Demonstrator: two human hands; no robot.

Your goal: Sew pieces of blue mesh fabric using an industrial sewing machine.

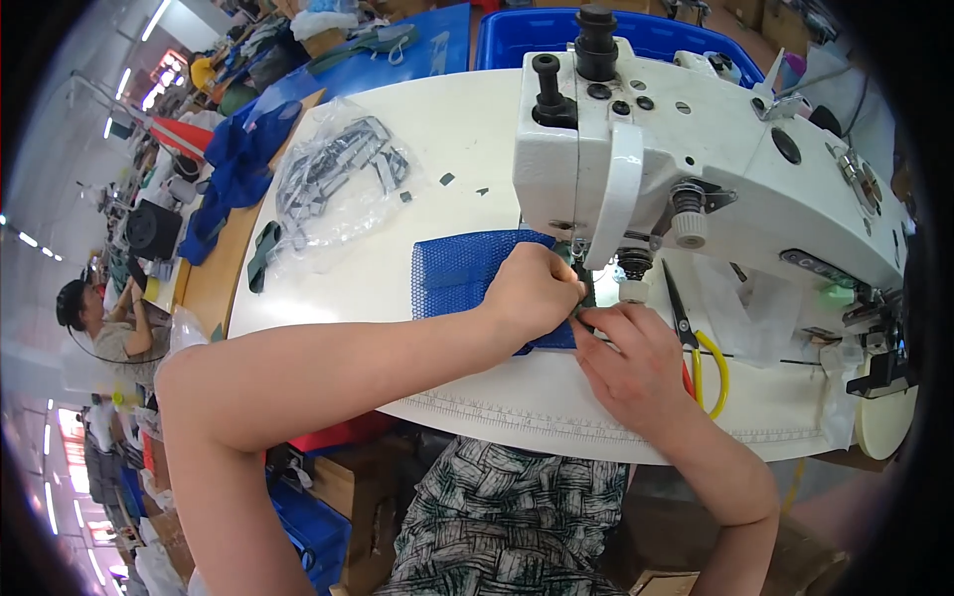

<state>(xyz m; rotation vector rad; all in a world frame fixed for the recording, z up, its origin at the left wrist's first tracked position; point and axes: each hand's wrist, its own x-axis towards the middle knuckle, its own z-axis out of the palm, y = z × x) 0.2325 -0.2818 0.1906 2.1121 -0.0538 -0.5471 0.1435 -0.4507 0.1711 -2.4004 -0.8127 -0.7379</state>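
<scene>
A piece of blue mesh fabric (462, 273) lies on the white table under the needle area of a white sewing machine (686, 139). On its right part rests my left hand (535, 290), fingers curled and pinched at the fabric's edge beside the presser foot. My right hand (636, 363) comes in from the right, its thumb and fingers closed close to the left fingertips. Between them shows a bit of dark green strip (586, 290), mostly hidden by the fingers. Which hand grips the strip and which the mesh is hard to make out.
Yellow-handled scissors (711, 372) lie right of my right hand. A clear plastic bag (338, 179) of grey labels sits at the back left, near a dark green scrap (262, 256). A blue bin (502, 40) stands behind the machine. Another person (114, 323) works far left.
</scene>
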